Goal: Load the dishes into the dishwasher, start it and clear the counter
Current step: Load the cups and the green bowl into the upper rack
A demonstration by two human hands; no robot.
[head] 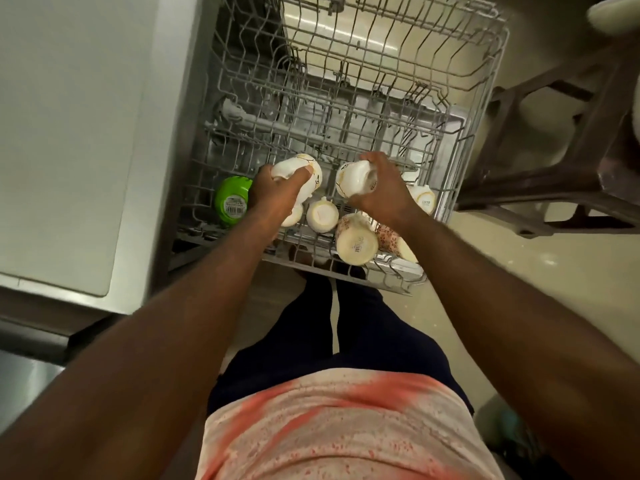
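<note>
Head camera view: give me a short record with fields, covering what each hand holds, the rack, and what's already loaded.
left hand: left hand grips a white gold-patterned ceramic cup, base up
right hand: right hand grips a second white ceramic cup
rack: grey wire dishwasher rack, pulled out, both hands over its near part
loaded: green plastic cup at the left, cream ceramic mug at the near edge, both upside down, other cups around them
</note>
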